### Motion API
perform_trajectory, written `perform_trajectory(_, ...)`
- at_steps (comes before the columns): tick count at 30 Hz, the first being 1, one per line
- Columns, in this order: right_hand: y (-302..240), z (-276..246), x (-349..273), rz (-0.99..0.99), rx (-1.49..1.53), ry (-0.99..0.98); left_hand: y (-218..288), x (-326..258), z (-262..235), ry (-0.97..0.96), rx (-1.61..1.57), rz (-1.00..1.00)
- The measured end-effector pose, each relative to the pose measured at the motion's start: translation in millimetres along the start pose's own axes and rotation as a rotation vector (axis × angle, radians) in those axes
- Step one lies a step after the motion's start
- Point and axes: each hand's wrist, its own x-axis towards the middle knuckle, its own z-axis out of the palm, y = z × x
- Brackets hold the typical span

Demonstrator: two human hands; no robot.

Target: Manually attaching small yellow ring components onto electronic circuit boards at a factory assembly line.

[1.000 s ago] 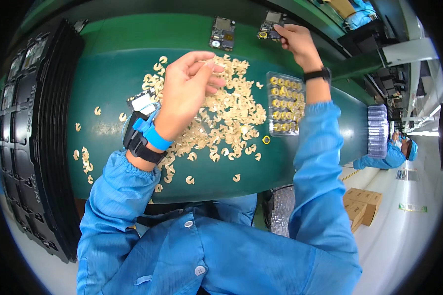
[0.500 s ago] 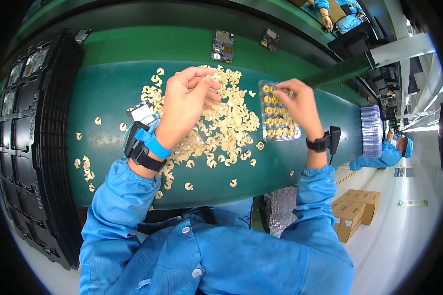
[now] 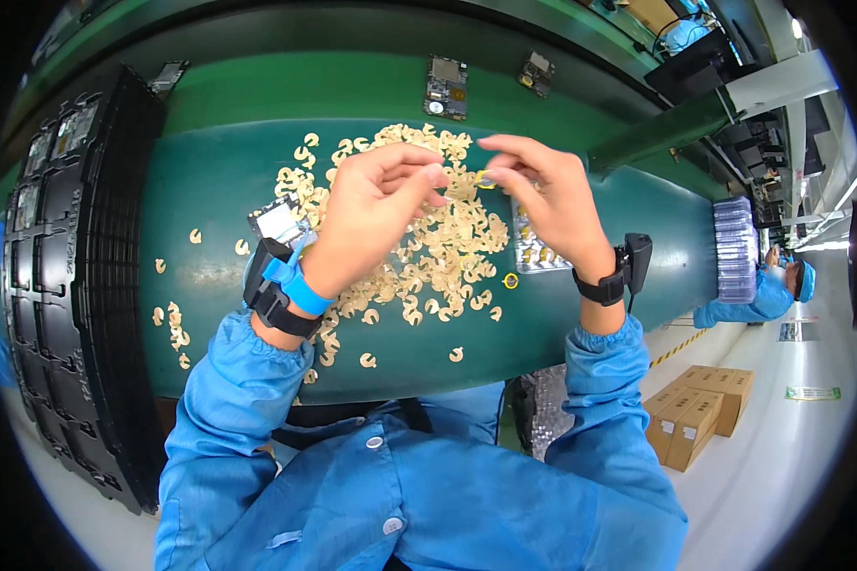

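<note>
Over a heap of small cream C-shaped pieces [image 3: 438,271], my left hand [image 3: 376,205] is curled, thumb toward fingertips; whatever it pinches, if anything, is too small to make out. Facing it, my right hand [image 3: 552,195] pinches a small yellow-rimmed disc [image 3: 486,179] by thumb and fingertips, slightly above the heap. Partly behind that hand lies a clear blister tray [image 3: 543,262] with yellow-rimmed discs in its pockets. Another yellow-rimmed disc [image 3: 511,281] rests on the green mat by the tray's near left corner.
Left of the heap lies a small circuit board with a white label [image 3: 278,221]. Two circuit boards, one larger [image 3: 446,88] and one smaller [image 3: 536,73], lie at the back. Black trays [image 3: 67,276] stand at left, stacked clear trays [image 3: 733,249] at right. A co-worker sits far right.
My right hand has moved left from the blister tray with a yellow-rimmed disc, close to my left hand. My left hand has shifted slightly right and down, its fingers curling more.
</note>
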Motion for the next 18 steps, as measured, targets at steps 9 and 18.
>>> perform_trajectory(9,-16,48,30,-0.132,0.035,0.132,-2,6,-8,0.026,-0.062,0.092)
perform_trajectory(18,2,68,21,0.08,0.436,0.157,2,7,-10,0.167,-0.149,0.076)
